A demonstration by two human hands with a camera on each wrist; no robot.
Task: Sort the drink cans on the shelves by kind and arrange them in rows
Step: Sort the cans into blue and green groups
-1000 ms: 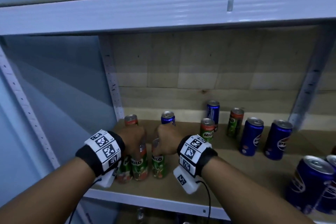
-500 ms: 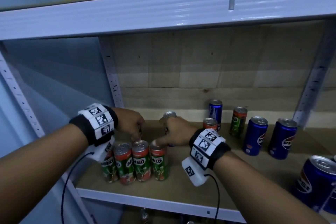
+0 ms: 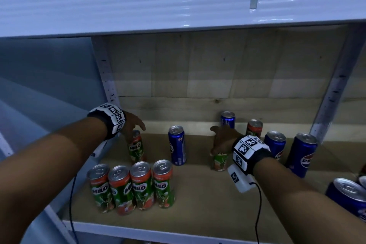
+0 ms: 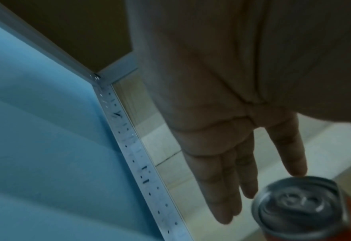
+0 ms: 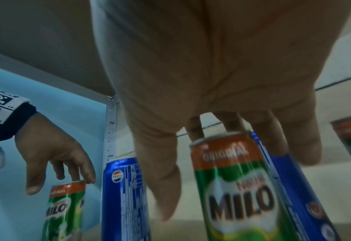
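Observation:
Four green and orange Milo cans (image 3: 131, 186) stand in a row at the shelf's front left. Behind them a single Milo can (image 3: 136, 147) stands upright; my left hand (image 3: 136, 127) hovers at its top with straight fingers (image 4: 217, 187) that just reach the lid (image 4: 298, 207). Another Milo can (image 3: 219, 161) stands mid-shelf. My right hand (image 3: 222, 140) is spread over its top (image 5: 234, 187), thumb in front and apart, fingers behind the rim. A blue Pepsi can (image 3: 177, 145) stands between the two hands.
More blue Pepsi cans (image 3: 302, 154) and one Milo can (image 3: 254, 128) stand at the back right, with further Pepsi cans (image 3: 346, 194) at the front right edge. The wooden shelf board (image 3: 208, 200) has white uprights (image 3: 107, 77) and a metal beam (image 3: 178, 6) overhead.
Both hands left the front row of Milo cans. The left reached back to the lone Milo can; the right moved right onto another Milo can.

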